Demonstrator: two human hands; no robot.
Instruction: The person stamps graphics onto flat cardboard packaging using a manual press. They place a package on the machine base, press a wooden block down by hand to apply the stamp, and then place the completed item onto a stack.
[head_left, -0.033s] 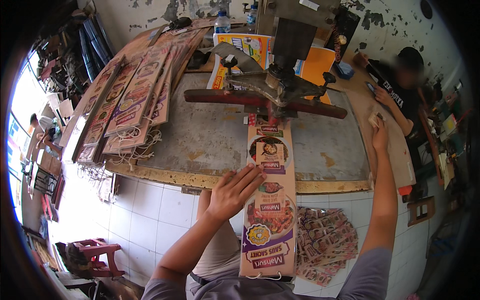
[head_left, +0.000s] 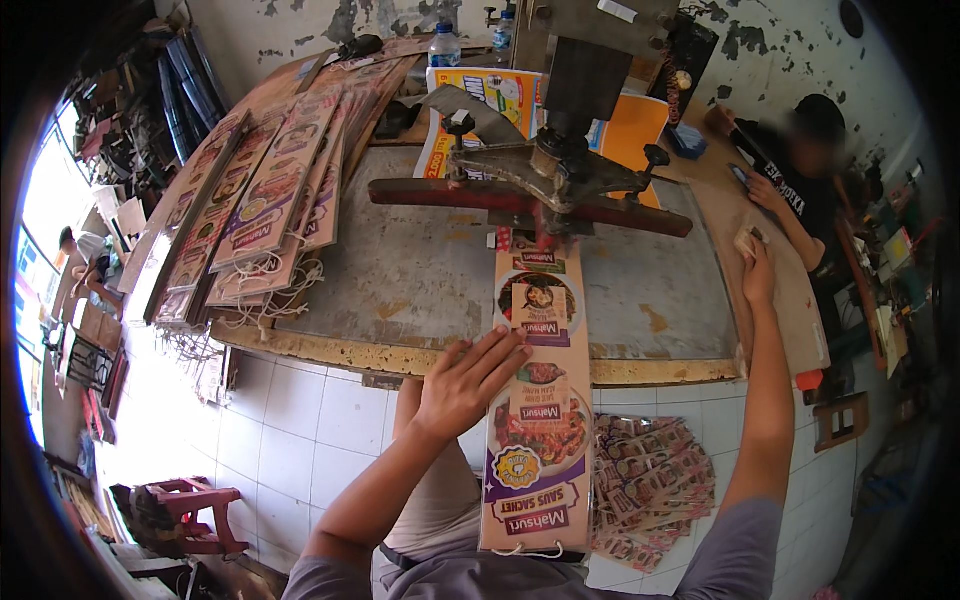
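Note:
My left hand (head_left: 468,385) lies flat, its fingers stretched across a long printed cardboard strip (head_left: 538,445). The strip has a purple end, food pictures and a white string loop at its near end. It runs from my lap over the table edge to beneath the dark red crossbar of a metal press (head_left: 540,205). Smaller printed sachets (head_left: 540,312) sit on the strip. On the right side of the table my right hand (head_left: 760,270) is closed round a small pale piece with a dark spot (head_left: 748,240); its exact kind is unclear.
Finished-looking strips with strings (head_left: 265,205) are piled at the table's left. Loose printed sheets of sachets (head_left: 650,480) lie on the tiled floor below. A co-worker (head_left: 815,180) sits at the right, holding a phone. A red stool (head_left: 195,515) stands at lower left; bottles (head_left: 445,45) stand behind.
The small pale piece in my right hand has turned slightly. The near end of the strip has shifted a touch; my left hand stays in place.

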